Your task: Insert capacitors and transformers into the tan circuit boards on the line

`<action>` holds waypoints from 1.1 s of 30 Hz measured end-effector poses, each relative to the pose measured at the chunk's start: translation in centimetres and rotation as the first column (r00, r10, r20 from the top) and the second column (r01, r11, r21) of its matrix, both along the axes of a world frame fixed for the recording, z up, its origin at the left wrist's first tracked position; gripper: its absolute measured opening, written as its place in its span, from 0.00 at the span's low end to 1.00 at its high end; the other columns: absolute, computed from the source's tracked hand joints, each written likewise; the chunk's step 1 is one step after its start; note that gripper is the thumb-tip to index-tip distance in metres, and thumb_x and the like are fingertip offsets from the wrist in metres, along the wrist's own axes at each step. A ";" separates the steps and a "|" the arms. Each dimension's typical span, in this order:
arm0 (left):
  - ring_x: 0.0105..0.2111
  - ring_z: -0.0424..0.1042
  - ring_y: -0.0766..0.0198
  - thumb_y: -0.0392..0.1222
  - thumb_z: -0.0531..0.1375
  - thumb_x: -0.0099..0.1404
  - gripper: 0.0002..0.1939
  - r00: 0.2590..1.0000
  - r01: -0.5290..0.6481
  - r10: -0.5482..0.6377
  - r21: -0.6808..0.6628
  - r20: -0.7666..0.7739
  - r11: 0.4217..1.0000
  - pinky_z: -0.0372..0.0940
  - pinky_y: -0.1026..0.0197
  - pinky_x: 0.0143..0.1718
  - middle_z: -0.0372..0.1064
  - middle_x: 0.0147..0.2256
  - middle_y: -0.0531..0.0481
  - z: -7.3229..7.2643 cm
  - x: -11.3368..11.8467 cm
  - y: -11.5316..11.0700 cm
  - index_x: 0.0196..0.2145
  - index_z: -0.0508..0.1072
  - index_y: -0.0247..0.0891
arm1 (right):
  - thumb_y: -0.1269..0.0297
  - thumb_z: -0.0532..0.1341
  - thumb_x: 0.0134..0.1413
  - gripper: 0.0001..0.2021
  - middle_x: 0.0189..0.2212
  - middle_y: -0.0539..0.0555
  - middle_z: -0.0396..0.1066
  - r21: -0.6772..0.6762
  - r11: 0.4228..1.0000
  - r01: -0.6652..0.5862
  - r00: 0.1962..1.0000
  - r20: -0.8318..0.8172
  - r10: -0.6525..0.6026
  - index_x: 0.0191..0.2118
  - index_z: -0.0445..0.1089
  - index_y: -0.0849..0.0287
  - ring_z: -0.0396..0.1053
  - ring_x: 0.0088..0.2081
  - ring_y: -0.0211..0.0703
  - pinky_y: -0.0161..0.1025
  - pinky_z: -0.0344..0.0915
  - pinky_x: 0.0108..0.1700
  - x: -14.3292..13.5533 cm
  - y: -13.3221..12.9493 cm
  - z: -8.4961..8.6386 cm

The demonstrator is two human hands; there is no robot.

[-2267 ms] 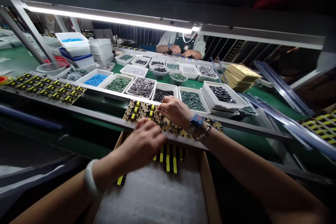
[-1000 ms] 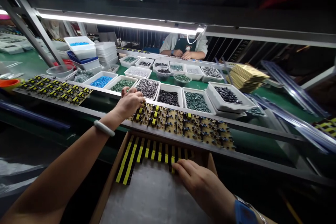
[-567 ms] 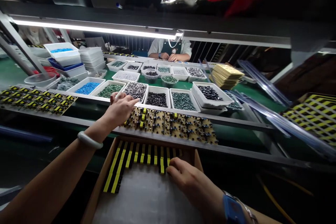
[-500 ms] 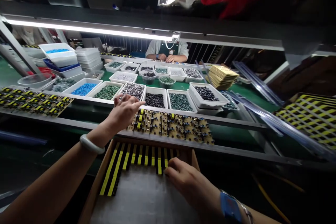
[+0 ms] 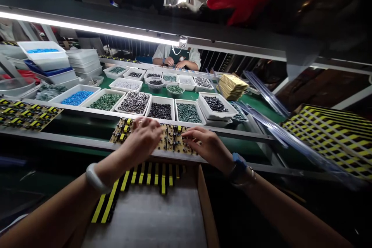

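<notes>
Circuit boards point(image 5: 174, 143) are lying by a metal rail point(image 5: 72, 139) along the near edge of the bench point(image 5: 190, 95): one toward the left end, dotted with yellow blocks, and two side by side under my hands. My left hand point(image 5: 142, 139) is hovering over the left of that pair, fingers curling, too blurred for me to tell whether they are gripping anything. My right hand point(image 5: 210, 145) is bringing thumb and forefinger close together over the right board; whether a small part is sitting between them, I cannot tell.

Among parts this crowded, I am judging that a light, upright pinch is best, with wrists riding high enough not to be brushing neighbouring pieces.

Below the near edge, a carton point(image 5: 207, 209) is holding yellow-and-black strips point(image 5: 163, 186). Across the green surface, stacked tubs point(image 5: 83, 62), blue pieces point(image 5: 77, 98) in a white tray, more filled trays, yellowish panels point(image 5: 232, 85) and clear tubes point(image 5: 266, 95) are spreading left to right. Overhead, a strip lamp point(image 5: 87, 31) is shining; a co-worker point(image 5: 188, 56) is facing me across the far edge.
</notes>
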State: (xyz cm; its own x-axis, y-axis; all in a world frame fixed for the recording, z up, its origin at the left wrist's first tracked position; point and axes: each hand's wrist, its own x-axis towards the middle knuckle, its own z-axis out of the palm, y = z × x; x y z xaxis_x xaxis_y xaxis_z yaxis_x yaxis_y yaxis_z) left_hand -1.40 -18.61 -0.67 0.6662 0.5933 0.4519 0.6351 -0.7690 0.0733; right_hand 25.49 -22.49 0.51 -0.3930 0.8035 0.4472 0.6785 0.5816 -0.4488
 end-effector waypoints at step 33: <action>0.38 0.72 0.51 0.20 0.51 0.58 0.21 0.861 0.114 -0.217 -0.241 -0.461 0.964 0.72 0.51 0.39 0.72 0.41 0.35 -5.6 1.9 -11.4 0.45 0.73 0.31 | 0.84 0.56 0.59 0.18 0.44 0.60 0.71 0.134 0.989 0.059 0.922 0.371 -0.106 0.48 0.78 0.65 0.69 0.47 0.50 0.48 0.68 0.55 0.8 2.0 -1.0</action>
